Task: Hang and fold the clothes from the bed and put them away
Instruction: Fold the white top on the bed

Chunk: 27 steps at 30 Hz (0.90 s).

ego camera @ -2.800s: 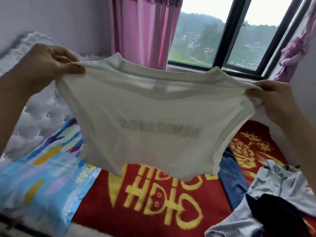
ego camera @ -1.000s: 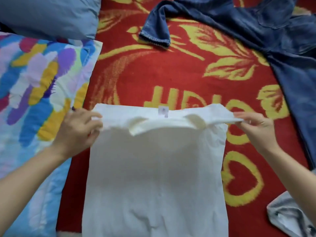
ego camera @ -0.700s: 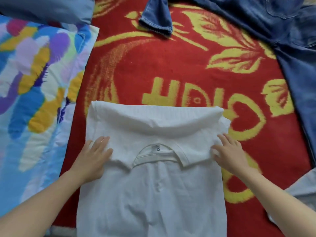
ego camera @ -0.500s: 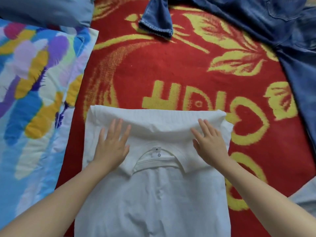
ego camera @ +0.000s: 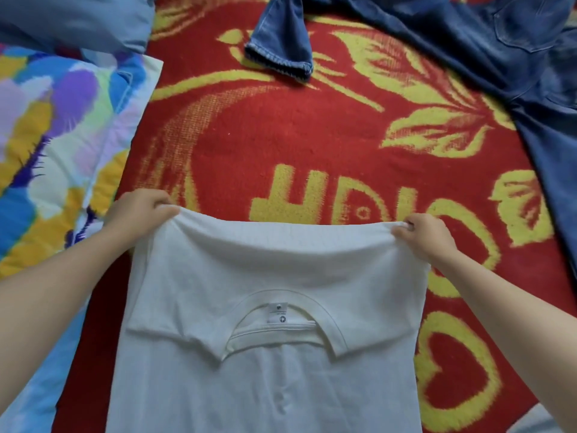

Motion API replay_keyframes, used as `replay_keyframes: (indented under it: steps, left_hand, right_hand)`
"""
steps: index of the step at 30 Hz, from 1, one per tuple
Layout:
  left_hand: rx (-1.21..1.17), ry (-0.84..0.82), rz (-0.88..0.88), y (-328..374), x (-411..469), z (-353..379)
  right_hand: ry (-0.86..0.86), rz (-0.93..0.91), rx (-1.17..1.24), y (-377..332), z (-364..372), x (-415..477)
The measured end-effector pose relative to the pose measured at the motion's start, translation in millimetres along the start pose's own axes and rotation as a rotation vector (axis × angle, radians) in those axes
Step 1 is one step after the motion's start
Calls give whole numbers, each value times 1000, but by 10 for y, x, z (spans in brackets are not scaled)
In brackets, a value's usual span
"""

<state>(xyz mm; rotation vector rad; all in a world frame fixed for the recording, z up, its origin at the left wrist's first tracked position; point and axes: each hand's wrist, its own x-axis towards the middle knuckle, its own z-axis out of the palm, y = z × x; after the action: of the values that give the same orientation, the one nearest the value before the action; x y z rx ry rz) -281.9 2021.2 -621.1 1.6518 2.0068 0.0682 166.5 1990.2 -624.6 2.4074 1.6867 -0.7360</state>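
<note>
Left fingers: the fingers (ego camera: 165, 209) of the left hand (ego camera: 140, 207) are curled and pinch the far left corner of the T-shirt's folded edge. Half a second ago they lay flat and spread on the cloth.
Right fingers: the fingers (ego camera: 401, 228) of the right hand (ego camera: 424, 235) are bunched and pinch the far right corner of the same edge. They too were flat and spread before, and nearer the middle.
T-shirt: the white T-shirt (ego camera: 281, 270) lies on the blanket between the two forearms, its top part folded back toward the person. The far edge is raised a little at both pinched corners and sags slightly between them.
Collar: the collar (ego camera: 327, 323) faces up on the folded part, with a small white label (ego camera: 278, 312) inside it.
Blanket: a red blanket (ego camera: 296, 135) with yellow patterns lies under the shirt.
Jeans: blue jeans (ego camera: 468, 42) are spread at the far right, well apart from the shirt, one leg hem pointing toward the middle.
Left side: a colourful quilt (ego camera: 62, 120) lies beside the shirt, with a blue pillow (ego camera: 78, 20) beyond it.
Near right corner: a bit of grey cloth (ego camera: 537, 420) shows at the frame edge.
</note>
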Motion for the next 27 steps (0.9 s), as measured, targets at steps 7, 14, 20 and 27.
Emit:
replay_keyframes:
  steps: [7,14,20,27]
  left_hand:
    - [-37,359,-293,248,334,178]
    - [280,174,202,160,-563,986]
    - [296,64,84,157,-412,954]
    - [386,264,381,241,-478,909]
  right_hand:
    - [344,158,166,-267,37,139]
    - [175,-482,-379,-35,700,-418]
    - [44,-395,-462,55,692,-365]
    - [81,-660,-487,-102,728,-556]
